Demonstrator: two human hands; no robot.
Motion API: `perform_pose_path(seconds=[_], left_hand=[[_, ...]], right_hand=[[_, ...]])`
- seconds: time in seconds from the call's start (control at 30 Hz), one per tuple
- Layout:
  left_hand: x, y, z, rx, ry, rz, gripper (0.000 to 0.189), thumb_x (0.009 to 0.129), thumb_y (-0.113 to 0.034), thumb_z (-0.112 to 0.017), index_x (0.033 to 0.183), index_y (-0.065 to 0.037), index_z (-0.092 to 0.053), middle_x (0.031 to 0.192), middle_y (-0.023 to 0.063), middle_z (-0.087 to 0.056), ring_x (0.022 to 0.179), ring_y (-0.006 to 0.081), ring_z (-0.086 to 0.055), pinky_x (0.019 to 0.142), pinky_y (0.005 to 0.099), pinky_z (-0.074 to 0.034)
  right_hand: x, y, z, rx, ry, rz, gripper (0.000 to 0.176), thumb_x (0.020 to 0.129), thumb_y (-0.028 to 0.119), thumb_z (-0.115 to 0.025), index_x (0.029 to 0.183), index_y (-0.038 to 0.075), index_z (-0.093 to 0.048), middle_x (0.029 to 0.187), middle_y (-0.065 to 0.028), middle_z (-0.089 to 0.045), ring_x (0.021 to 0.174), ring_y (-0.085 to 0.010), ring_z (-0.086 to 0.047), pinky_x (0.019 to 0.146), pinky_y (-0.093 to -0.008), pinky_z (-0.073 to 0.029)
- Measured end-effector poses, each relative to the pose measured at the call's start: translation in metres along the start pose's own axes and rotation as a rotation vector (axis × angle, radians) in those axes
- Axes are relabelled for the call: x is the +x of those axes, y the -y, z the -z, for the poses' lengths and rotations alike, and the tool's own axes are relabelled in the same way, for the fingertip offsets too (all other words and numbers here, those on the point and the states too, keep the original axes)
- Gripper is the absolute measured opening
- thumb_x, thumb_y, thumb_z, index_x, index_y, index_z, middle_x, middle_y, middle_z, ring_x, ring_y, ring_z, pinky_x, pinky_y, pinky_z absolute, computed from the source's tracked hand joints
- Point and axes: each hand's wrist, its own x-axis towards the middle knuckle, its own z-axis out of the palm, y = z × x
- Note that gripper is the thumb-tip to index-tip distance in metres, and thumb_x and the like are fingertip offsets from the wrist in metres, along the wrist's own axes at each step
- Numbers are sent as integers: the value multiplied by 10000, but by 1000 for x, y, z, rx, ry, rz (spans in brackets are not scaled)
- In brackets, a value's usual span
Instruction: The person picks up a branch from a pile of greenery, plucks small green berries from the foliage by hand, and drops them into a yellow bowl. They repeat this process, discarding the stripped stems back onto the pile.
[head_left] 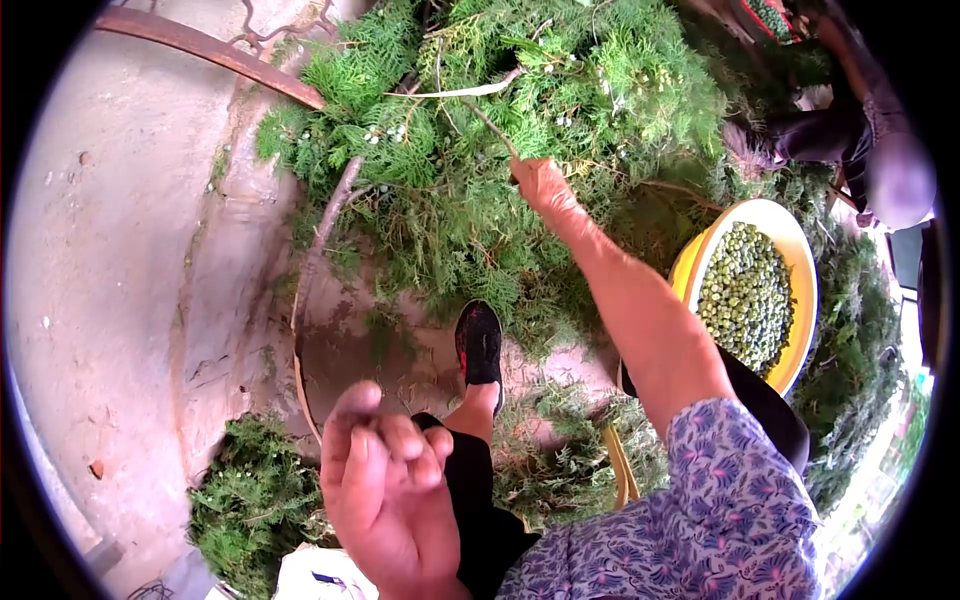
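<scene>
Head view: yellow basin [778, 213] holds green berries [745, 295], right hand [541, 182] gripping foliage [450, 190].

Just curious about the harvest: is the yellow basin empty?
No, the yellow basin holds a heap of small green berries.

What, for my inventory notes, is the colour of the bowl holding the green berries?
Yellow; the bowl shows best in the head view.
</scene>
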Motion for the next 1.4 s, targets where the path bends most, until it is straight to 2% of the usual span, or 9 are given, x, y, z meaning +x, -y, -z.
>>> perform_pose_path(seconds=[0.27,0.37,0.43,0.57,0.73,0.97,1.03,1.2,1.4], left_hand=[[-1,5,-2,-54,-38,25,215,894,-126,-505,1080,-19,-519,800,40,-581,643,102,-539,673,261,-495],[-3,9,-8,-70,-16,45,214,876,-128,-538,1063,-24,-532,806,49,-606,667,121,-574,627,250,-501],[-6,11,-14,-57,-19,87,211,875,-136,-542,1053,-22,-535,800,44,-607,644,115,-565,608,231,-487],[-1,17,-14,-24,-9,66,196,883,-130,-528,1045,-20,-535,787,43,-601,622,106,-545,564,243,-456],[2,14,-13,-37,39,113,223,886,-104,-507,1076,13,-512,790,75,-585,645,136,-520,702,310,-441],[4,12,-14,-11,21,107,237,877,-94,-512,1080,28,-510,787,92,-588,645,154,-530,713,308,-453],[5,12,-12,40,-3,136,249,878,-112,-518,1090,16,-497,770,77,-572,622,137,-527,690,310,-471],[8,11,-7,-6,-84,203,292,833,-107,-577,1073,50,-523,876,203,-603,674,204,-563,586,268,-465],[10,6,-2,-6,14,252,296,861,-151,-565,1103,12,-518,773,81,-548,657,153,-500,771,326,-427]], right_hand=[[-79,65,-18,224,-193,-153,347,869,283,-470,742,-21,-577,603,-163,-569,542,-270,-573,513,-380,-467],[-44,12,-38,-239,-316,110,346,860,277,-436,752,-16,-583,668,-211,-584,647,-359,-597,621,-432,-487],[-33,11,-18,-472,-241,181,335,836,295,-454,793,-1,-607,755,-219,-605,729,-365,-605,673,-423,-490],[-24,43,9,-296,-180,-215,343,810,329,-477,828,25,-636,878,-207,-621,822,-349,-601,751,-420,-477],[-18,31,39,-421,-67,-340,309,793,217,-522,1045,45,-571,975,-152,-582,929,-267,-571,802,-384,-476],[43,36,53,-649,-251,231,147,797,83,-538,927,15,-554,1037,-169,-476,887,-304,-528,791,-391,-474],[57,75,54,-624,-298,348,179,782,35,-520,957,14,-550,1314,-217,-306,1028,-377,-504,879,-390,-450],[97,152,57,-652,-120,288,285,778,33,-511,1057,56,-563,1450,-154,-128,1131,-348,-467,934,-367,-422],[149,154,54,-849,-18,286,470,782,92,-512,1251,119,-478,1450,-209,-42,1223,-309,-397,1036,-313,-319]])
